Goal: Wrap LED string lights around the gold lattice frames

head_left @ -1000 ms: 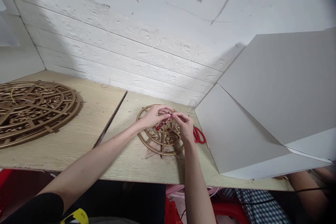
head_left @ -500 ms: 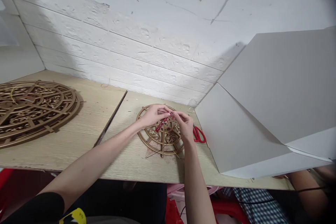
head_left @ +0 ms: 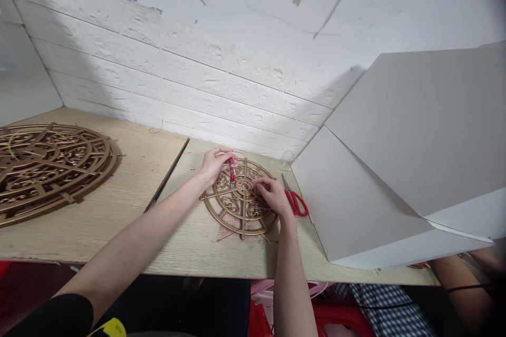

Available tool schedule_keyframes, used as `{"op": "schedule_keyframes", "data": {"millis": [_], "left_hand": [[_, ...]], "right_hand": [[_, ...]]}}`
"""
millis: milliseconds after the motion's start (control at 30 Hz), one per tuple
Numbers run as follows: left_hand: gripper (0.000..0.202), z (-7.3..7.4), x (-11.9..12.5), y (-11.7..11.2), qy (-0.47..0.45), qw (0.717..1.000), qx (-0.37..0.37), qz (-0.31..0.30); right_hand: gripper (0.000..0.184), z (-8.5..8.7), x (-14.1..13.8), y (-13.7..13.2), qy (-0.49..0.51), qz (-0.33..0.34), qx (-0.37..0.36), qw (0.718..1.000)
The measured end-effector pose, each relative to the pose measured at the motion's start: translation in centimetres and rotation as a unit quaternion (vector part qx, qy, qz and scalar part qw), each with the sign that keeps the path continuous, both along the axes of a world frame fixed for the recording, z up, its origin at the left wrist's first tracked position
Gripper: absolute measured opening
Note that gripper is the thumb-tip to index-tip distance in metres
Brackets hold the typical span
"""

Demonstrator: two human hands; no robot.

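Note:
My left hand (head_left: 215, 164) grips a slim red tube (head_left: 232, 171) with a pale band, held upright over a round gold openwork panel (head_left: 242, 224). A thin strand (head_left: 245, 158) arcs beside that hand down towards the panel. My right hand (head_left: 271, 193) is closed in a pinch just right of the panel's centre; what lies between its fingertips is too small to make out. Other thin strands lie across the lower part of the panel. Red-handled scissors (head_left: 296, 203) lie to the right of my right hand.
More gold openwork panels (head_left: 71, 197) are stacked on the table at left. A gap (head_left: 168, 174) runs between two tabletops. White boards (head_left: 367, 200) stand along the right, and a textured wall (head_left: 190, 84) rises behind. Another person's arm (head_left: 460, 284) shows at lower right.
My hands, together above the panel before, have moved apart. The left went left and up with the red tube, now upright; the right came down towards the panel's centre.

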State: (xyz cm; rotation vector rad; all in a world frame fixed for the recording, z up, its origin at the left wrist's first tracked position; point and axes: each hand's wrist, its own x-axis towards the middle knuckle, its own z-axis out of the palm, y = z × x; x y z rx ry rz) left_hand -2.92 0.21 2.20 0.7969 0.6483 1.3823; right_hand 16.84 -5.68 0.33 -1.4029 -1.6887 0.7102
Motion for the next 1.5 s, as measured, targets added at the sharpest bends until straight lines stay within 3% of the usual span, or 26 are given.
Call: {"op": "schedule_keyframes", "data": {"millis": [100, 333, 533, 633, 800, 933, 1100, 1200, 1300, 1500], "left_hand": [[0.012, 0.2, 0.0, -0.1, -0.025, 0.999, -0.028, 0.016], [0.012, 0.1, 0.2, -0.1, -0.031, 0.999, -0.037, 0.015], [0.011, 0.2, 0.1, -0.1, -0.042, 0.999, -0.034, 0.005], [0.009, 0.1, -0.1, 0.2, -0.06, 0.997, -0.054, -0.006], [0.007, -1.0, -0.4, 1.3, -0.098, 0.991, -0.093, -0.019], [0.014, -1.2, -0.4, 1.7, -0.122, 0.985, -0.116, -0.028], [0.015, -0.7, -0.6, 1.5, -0.13, 0.982, -0.131, -0.031], [0.014, -0.7, -0.6, 1.4, -0.13, 0.983, -0.128, -0.029], [0.015, -0.7, -0.7, 1.3, -0.129, 0.983, -0.125, -0.029], [0.015, -0.1, -0.6, 0.8, -0.113, 0.984, -0.13, -0.035]], "right_hand": [[0.024, -0.1, -0.7, 0.0, -0.039, 0.043, 0.016, 0.998], [0.017, -0.7, -3.2, 0.2, -0.141, 0.112, 0.128, 0.975], [0.012, -0.6, -3.5, 0.2, -0.123, 0.092, 0.118, 0.981], [0.013, -0.6, -3.6, 0.1, -0.072, 0.072, 0.086, 0.991], [0.017, -0.7, -3.8, 0.2, 0.101, 0.083, 0.033, 0.991], [0.021, 0.0, -3.5, 0.3, 0.192, 0.057, 0.037, 0.979], [0.021, 0.6, -2.7, 0.0, 0.229, 0.015, 0.057, 0.972], [0.019, 0.5, -1.8, 0.1, 0.2, -0.031, 0.078, 0.976], [0.016, 0.1, -0.7, 0.1, 0.093, -0.05, 0.081, 0.991], [0.026, 0.1, -0.6, -0.3, -0.035, 0.094, 0.067, 0.993]]}}
